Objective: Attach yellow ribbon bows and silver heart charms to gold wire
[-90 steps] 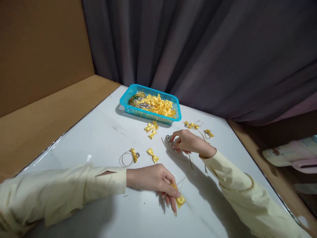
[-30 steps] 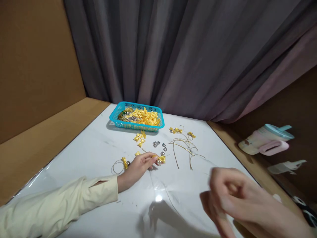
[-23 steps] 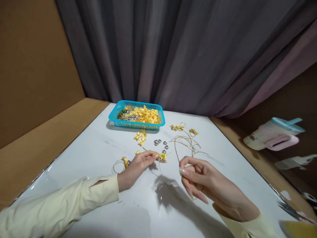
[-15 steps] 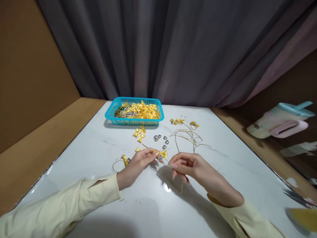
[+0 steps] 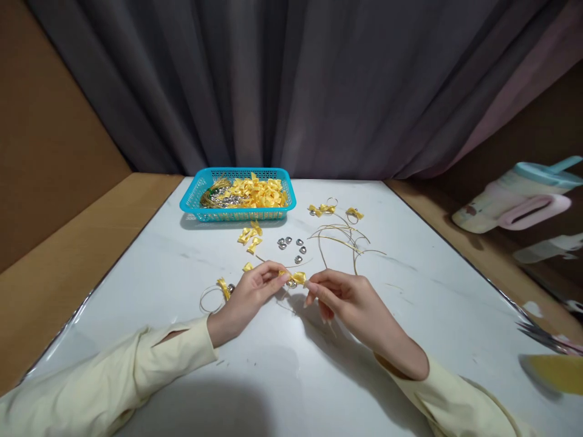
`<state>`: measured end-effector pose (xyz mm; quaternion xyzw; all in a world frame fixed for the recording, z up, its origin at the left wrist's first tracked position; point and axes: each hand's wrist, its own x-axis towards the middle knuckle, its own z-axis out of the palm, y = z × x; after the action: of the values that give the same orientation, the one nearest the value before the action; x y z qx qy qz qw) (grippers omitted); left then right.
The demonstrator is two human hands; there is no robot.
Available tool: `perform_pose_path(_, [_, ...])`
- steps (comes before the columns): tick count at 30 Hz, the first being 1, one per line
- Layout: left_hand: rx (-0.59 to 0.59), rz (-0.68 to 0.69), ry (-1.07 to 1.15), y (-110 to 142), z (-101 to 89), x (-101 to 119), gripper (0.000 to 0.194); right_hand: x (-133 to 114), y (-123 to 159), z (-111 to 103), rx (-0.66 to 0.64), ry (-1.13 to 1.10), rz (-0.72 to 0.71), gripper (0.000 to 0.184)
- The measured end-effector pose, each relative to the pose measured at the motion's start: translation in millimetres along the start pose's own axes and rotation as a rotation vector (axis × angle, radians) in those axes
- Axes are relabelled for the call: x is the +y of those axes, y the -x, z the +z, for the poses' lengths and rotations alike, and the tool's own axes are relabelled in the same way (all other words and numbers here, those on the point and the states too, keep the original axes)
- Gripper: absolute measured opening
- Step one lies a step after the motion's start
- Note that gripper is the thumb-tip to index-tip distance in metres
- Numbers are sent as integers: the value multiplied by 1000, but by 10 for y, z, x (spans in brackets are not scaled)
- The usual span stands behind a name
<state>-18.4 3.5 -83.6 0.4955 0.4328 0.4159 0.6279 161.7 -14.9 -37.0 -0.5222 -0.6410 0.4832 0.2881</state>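
Note:
A yellow ribbon bow point(image 5: 298, 278) with a small silver bead under its middle is pinched between thumb and fingers of my left hand point(image 5: 257, 291). Right beside it, my right hand point(image 5: 350, 297) is closed at the bow's right end, its fingertips against the ribbon. A thin gold cord trails from the right fingers, partly hidden by them. Behind my hands lie several silver heart-shaped beads point(image 5: 298, 259) and loose yellow bows point(image 5: 254, 244). Next to my left wrist rests a cord loop point(image 5: 210, 300) carrying a bow and a bead.
A blue basket point(image 5: 237, 215) of bows, beads and cords stands at the back. Loose gold cords point(image 5: 341, 233) and looped bow pieces point(image 5: 354, 213) lie behind my right hand. A tumbler point(image 5: 505, 200), scissors point(image 5: 542, 337) and a yellow object point(image 5: 558, 371) are at the right.
My right hand has moved left, from holding the cord a little away from the bow to touching the bow's right end. The view has shifted slightly.

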Motion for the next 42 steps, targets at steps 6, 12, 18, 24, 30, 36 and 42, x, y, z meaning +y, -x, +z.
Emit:
perform_pose_path(6, [20, -47, 87, -10, 12, 36, 18, 13, 32, 45, 17, 47, -28, 21])
perform_pose_path(12, [-3, -101, 307, -30, 8, 44, 14, 27, 30, 70, 9, 67, -18, 21])
perform_pose_path(18, [-35, -120, 328, -25, 0, 30, 13, 24, 38, 70, 34, 78, -47, 20])
perform_pose_path(24, [-83, -124, 240, -28, -14, 34, 13, 10, 31, 80, 59, 88, -54, 21])
perform_pose_path(30, [-127, -133, 221, -29, -30, 9, 11, 54, 16, 87, 53, 89, -63, 23])
perform_pose_path(36, [-151, -156, 198, -19, -17, 30, 12, 29, 16, 79, 83, 102, -55, 21])
perform_pose_path(42, [-176, -150, 185, -5, 1, 51, 12, -6, 10, 30, 109, 104, -36, 19])
